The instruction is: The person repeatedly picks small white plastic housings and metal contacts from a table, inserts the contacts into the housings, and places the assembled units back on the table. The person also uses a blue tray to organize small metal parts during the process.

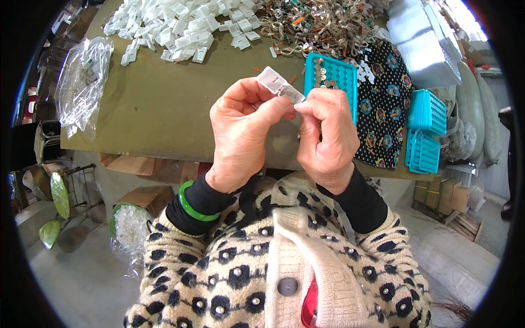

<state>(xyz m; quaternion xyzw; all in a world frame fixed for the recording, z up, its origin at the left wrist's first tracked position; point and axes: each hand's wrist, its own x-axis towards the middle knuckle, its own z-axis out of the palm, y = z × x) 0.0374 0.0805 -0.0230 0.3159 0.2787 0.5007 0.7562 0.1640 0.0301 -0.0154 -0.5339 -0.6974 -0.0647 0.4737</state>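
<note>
A small white plastic hinged case [272,80], its two halves spread apart, is pinched between the thumb and fingers of my left hand [238,131] above the table's front part. My right hand [330,130] is closed in a pinch, thumb and forefinger meeting at the case's right end. Whatever lies between those fingertips is too small to make out. Just behind my right hand sits a teal tray with round pockets [343,79]. Small round metallic pieces [319,71] lie along its left side.
White plastic cases [175,24] are heaped at the back left, beside a tangled pile of clear strips [311,27]. A patterned black cloth [385,128] covers the table's right side. Stacked teal trays [427,112] and white trays [429,57] stand at right. A clear bag [85,82] hangs at left.
</note>
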